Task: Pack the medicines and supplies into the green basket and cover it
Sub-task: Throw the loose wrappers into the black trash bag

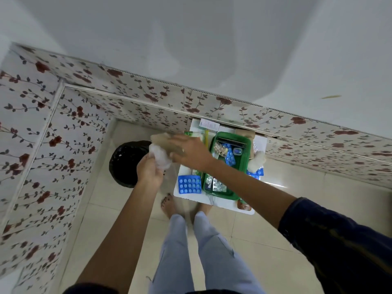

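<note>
Several packs already lie in our green basket (246,166); a blue pill strip (189,184) waits on the tabletop (222,203), uncovered. Our left hand (149,170) grips a white wad (159,154), fingers closed; our right hand (191,151) pinches tan paper (163,139).

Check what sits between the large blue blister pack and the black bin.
Head view: only the left hand, gripping a crumpled clear plastic bag, crosses between the large blue blister pack and the black bin; beneath is bare floor tile.

Soft even light, motion blur, wide-angle warping
</note>
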